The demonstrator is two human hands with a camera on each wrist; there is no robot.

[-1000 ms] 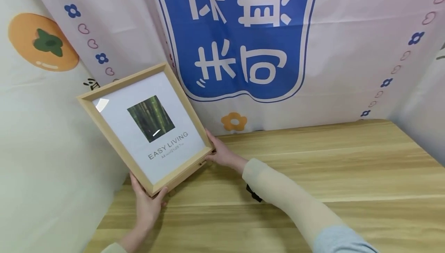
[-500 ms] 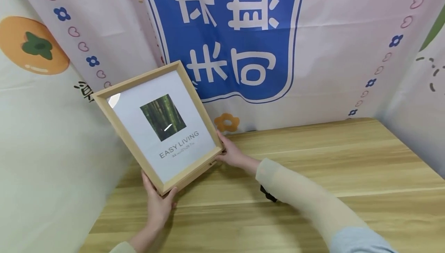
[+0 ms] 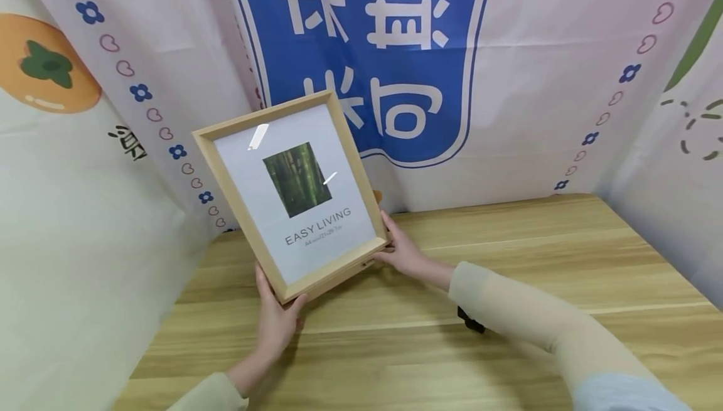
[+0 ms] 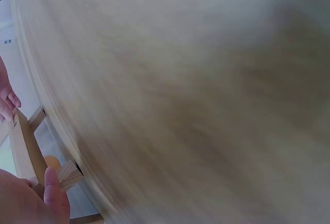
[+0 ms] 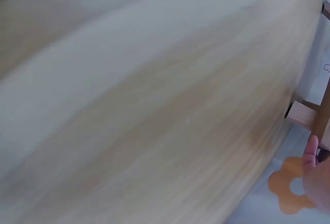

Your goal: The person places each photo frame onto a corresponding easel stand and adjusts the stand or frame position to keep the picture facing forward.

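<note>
In the head view a light-wood picture frame point(image 3: 245, 213) leans back, tilted sideways, with its front towards me. Behind its clear pane is a green bamboo picture point(image 3: 297, 179) above the words "EASY LIVING". My left hand point(image 3: 277, 326) grips the bottom left corner, thumb at the lower edge. The bottom right corner is held by my right hand point(image 3: 408, 255), near a small metal fitting point(image 3: 368, 263). Wooden leg-like pieces point(image 4: 70, 175) show behind the frame in the left wrist view; one wooden block point(image 5: 301, 115) shows in the right wrist view. How they join is hidden.
The wood-grain table point(image 3: 508, 254) lies below and to the right. A printed cloth point(image 3: 525, 103) with a blue panel hangs along the back, and white cloth point(image 3: 85, 223) covers the left side. A black object point(image 3: 471, 320) is beneath the right sleeve.
The picture frame has shifted right in the head view, with both hands still gripping it, and stands a little less slanted. The head view has turned slightly as well.
</note>
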